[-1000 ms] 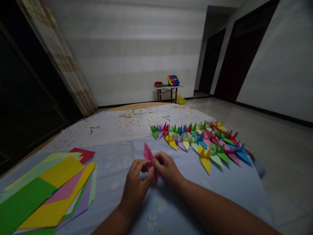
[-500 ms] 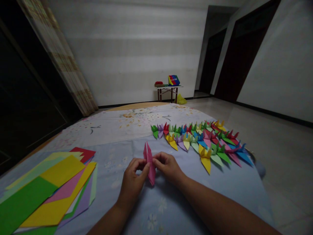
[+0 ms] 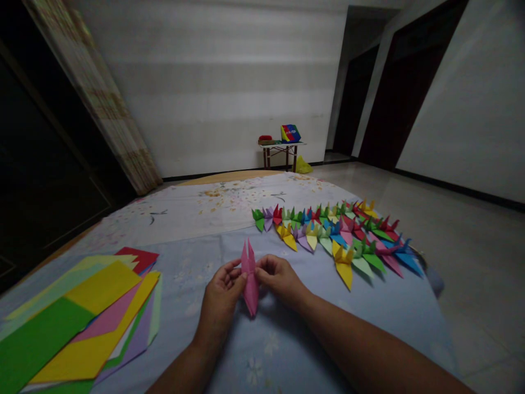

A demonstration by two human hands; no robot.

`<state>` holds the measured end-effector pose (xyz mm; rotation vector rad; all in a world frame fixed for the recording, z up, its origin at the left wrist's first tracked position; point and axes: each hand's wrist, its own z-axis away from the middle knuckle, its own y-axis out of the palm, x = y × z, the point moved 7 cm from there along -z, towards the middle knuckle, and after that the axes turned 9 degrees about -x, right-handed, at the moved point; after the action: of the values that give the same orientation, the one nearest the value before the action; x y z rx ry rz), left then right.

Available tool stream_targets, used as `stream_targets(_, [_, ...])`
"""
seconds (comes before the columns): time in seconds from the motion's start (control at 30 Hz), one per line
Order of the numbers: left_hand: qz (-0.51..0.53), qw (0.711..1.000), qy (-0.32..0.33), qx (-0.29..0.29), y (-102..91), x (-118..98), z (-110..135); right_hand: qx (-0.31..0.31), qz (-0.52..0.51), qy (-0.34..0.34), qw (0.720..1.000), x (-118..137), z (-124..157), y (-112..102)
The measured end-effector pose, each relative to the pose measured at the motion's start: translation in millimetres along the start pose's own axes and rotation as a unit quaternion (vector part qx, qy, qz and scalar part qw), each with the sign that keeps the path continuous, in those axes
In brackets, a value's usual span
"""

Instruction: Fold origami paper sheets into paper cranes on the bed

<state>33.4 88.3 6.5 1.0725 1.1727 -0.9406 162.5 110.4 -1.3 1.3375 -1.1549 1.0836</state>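
Pinching pink paper (image 3: 250, 293): left hand (image 3: 222, 288), right hand (image 3: 283, 279); yellow bag (image 3: 302, 166), contents hidden.

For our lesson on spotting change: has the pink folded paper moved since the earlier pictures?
Yes. The pink folded paper has turned: its lower tip has swung left and towards the camera, judged against the white flower printed on the tablecloth.

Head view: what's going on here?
A person has a folded pink paper between the fingers of the left hand and right hand, one at each side. Its far end splits into two narrow points. To the right, folded paper figures in many colors stand in rows on the cloth; to the left lies an overlapping pile of colored paper.
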Motion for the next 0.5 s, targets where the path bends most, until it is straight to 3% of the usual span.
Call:
stream_targets(0.23, [0.000, 0.999, -0.036, 0.008, 0.1, 2.4, -1.3, 0.017, 0.025, 0.042, 0.999, -3.0, 1.9, 0.3])
stream_targets(0.5, [-0.110, 0.994, -0.003, 0.022, -2.6, 5.0, -4.9, 0.006, 0.068, 0.086, 0.994, -11.9, -2.5, -7.2])
